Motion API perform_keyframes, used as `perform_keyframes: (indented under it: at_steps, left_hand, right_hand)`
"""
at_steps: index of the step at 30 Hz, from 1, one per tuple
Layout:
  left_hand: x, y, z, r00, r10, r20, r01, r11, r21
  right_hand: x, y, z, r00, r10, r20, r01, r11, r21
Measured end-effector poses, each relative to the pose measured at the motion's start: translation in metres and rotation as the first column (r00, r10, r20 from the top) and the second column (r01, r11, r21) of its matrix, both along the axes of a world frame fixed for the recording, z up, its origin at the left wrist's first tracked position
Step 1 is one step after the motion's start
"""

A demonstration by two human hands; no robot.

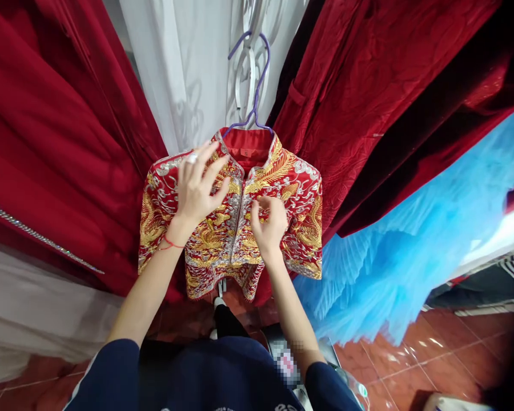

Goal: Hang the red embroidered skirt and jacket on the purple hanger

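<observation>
A red short-sleeved jacket [214,234], embroidered in gold and silver, hangs upright before me. Its stand collar is open at the top, and the front edges meet down the middle. The purple hanger [257,94] inside it hooks onto a white metal rack piece [251,63]. Over the jacket's left-hand shoulder and chest is my left hand [197,185], fingers spread and holding nothing. My right hand [270,224] is at the chest on the other side, fingers curled toward the thumb; whether anything small sits between them is hidden.
Dark red garments [60,114] hang on the left, and more red garments [338,103] on the right. A blue pleated tulle garment [377,257] spreads at right. White curtain [175,63] hangs behind. Below are a dark stool-like surface [278,337] and red floor tiles [415,342].
</observation>
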State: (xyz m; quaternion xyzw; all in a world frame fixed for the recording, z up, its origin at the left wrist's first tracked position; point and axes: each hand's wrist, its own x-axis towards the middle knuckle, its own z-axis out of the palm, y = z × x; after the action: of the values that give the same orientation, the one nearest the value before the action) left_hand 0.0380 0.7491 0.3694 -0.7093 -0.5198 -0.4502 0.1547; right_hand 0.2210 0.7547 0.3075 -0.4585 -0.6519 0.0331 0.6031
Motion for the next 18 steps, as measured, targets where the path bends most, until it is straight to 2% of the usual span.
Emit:
perform_keyframes:
  at_steps: [2,3,5,8,14,18]
  left_hand:
    - [0.012,0.005,0.011,0.995,-0.070,-0.066,0.066,0.997,-0.048]
    - [0.016,0.007,0.016,0.993,-0.079,-0.084,0.074,0.996,-0.055]
    - [0.020,0.009,0.020,0.993,-0.076,-0.090,0.071,0.996,-0.058]
    - [0.022,0.010,0.019,0.993,-0.092,-0.079,0.085,0.993,-0.082]
    - [0.024,0.011,0.014,0.990,-0.115,-0.084,0.108,0.991,-0.076]
    - [0.027,0.015,0.011,0.992,-0.100,-0.079,0.097,0.995,-0.035]
  right_hand:
    - [-0.019,0.001,0.008,0.981,0.177,-0.076,-0.185,0.976,-0.118]
    - [-0.026,0.003,0.012,0.970,0.212,-0.117,-0.228,0.962,-0.152]
    - [-0.035,0.007,0.021,0.970,0.195,-0.149,-0.219,0.960,-0.175]
    - [-0.040,0.012,0.027,0.974,0.158,-0.159,-0.186,0.967,-0.176]
    - [-0.042,0.014,0.026,0.871,0.273,-0.408,-0.378,0.904,-0.201]
    - [-0.048,0.009,0.016,0.853,0.262,-0.451,-0.385,0.899,-0.207]
